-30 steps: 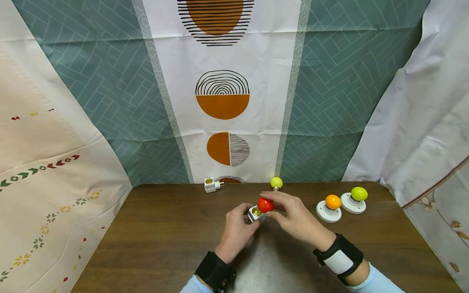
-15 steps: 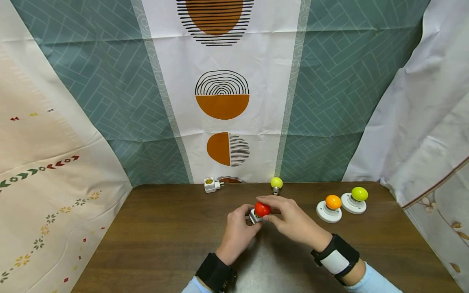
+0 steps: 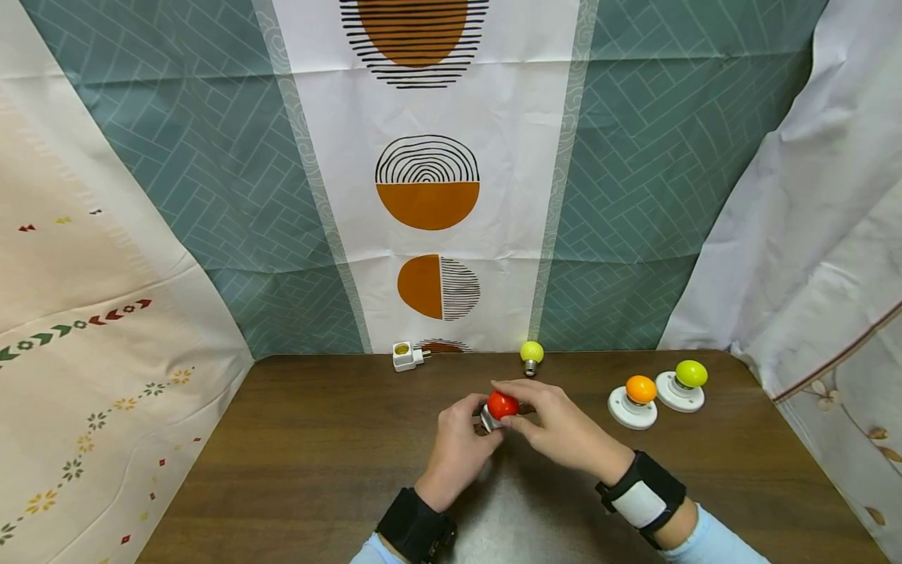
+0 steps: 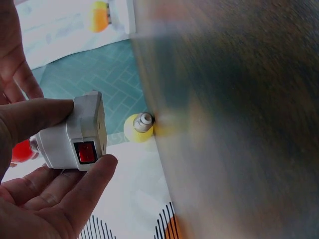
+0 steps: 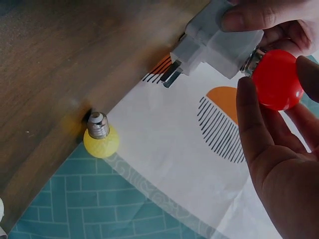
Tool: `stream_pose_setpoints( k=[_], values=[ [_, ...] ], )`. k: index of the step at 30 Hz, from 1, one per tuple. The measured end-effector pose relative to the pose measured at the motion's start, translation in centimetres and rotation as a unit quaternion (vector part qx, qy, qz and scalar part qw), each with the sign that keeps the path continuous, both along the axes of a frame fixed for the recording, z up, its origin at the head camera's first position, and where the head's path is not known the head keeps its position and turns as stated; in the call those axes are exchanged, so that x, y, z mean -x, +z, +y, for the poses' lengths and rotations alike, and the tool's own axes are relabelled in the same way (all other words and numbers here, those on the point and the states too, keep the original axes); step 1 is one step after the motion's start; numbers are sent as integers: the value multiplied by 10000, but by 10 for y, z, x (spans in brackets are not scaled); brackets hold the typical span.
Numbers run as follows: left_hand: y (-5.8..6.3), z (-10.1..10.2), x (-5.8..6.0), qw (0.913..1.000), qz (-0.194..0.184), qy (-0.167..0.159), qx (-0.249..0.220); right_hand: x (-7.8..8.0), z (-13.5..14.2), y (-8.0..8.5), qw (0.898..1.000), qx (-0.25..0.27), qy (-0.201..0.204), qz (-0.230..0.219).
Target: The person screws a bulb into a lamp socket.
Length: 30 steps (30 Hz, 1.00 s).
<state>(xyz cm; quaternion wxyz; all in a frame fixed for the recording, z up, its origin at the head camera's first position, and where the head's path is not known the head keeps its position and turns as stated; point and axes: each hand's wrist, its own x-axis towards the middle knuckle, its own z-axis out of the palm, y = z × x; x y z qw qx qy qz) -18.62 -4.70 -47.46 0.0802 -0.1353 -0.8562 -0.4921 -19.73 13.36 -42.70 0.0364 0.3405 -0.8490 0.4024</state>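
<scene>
Above a brown wooden table [image 3: 296,454], my left hand [image 3: 456,450] grips a white socket adapter [image 4: 62,137] between thumb and fingers, while my right hand [image 3: 564,427] pinches a red bulb [image 5: 277,79] with its fingertips. The bulb's metal thread meets the adapter's mouth, some of it showing between glass and plastic; how deep it sits I cannot tell. A red switch [image 4: 86,152] faces my left wrist, and the adapter's plug prongs [image 5: 171,75] point away from the bulb.

Just beyond my right fingers, a yellow bulb [image 3: 532,352] lies near the far edge, metal base toward me, the nearest obstacle ahead. A second white adapter [image 3: 406,357] rests farther left along that edge, prongs pointing right. Near my right forearm but apart from it, an orange bulb [image 3: 640,388] and a yellow-green bulb [image 3: 691,373] stand side by side on round white bases, limiting a sweep that way.

A teal-and-white cloth [image 3: 634,157] hangs along the far edge; a cream cloth [image 3: 106,407] slopes down the left side and a white cloth [image 3: 796,258] the right. The widest stretch of wood for moving runs to my left, out to the cream cloth.
</scene>
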Motion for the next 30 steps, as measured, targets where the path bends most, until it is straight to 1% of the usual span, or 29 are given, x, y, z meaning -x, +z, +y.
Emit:
stream_pose_setpoints(
  k=[7,10,13,17,21,27,30],
  values=[
    [0,-1,0,10000,0,53,82,0,-1,-1,9998,106,-58,-155],
    [0,-1,0,10000,32,36,66,0,-1,-1,9999,96,-23,-123],
    [1,-2,-1,10000,87,15,42,0,-1,-2,9999,107,-22,10],
    [0,-2,-1,9998,178,47,104,0,-2,-5,9996,180,-148,159],
    [-2,-2,-1,9997,197,72,161,-1,-4,-7,9993,184,-294,162],
    [-1,-3,-2,9999,106,24,16,-3,-5,-7,9985,227,-433,234],
    [-1,-5,-2,9999,92,-51,-118,-4,-4,-5,9982,314,-456,223]
  ],
)
